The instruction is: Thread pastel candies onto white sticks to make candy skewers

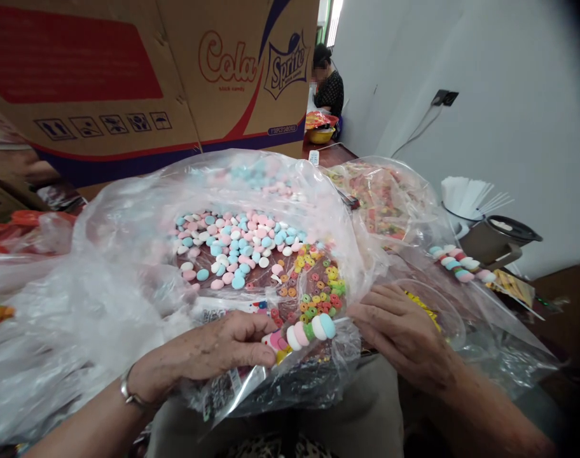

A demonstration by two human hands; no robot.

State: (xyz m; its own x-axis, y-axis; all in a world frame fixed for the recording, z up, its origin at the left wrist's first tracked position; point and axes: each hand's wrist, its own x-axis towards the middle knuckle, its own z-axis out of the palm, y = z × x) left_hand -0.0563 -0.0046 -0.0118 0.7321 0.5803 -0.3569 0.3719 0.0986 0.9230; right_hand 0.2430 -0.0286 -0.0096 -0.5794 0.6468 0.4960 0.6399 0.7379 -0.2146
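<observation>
Pastel candy skewer (302,332) looked light but brittle; left hand (208,353) pinched its near end, right hand (404,334) gripped the stick beside the plastic bag (128,254).

Candy skewer (303,332): pink, white, green, pale blue discs. Loose round candies (233,245): pastel pink, blue, white. Ring candies (316,286): orange, yellow, green, red. Plastic bag (128,254) clear. Cardboard box (142,76) brown, red panel, red "Cola" lettering, blue-purple stripe. Finished skewer (462,264): same pastels. Wall (509,76) white. Bowl (320,135) yellow. Wristband (129,392) silver.
</observation>
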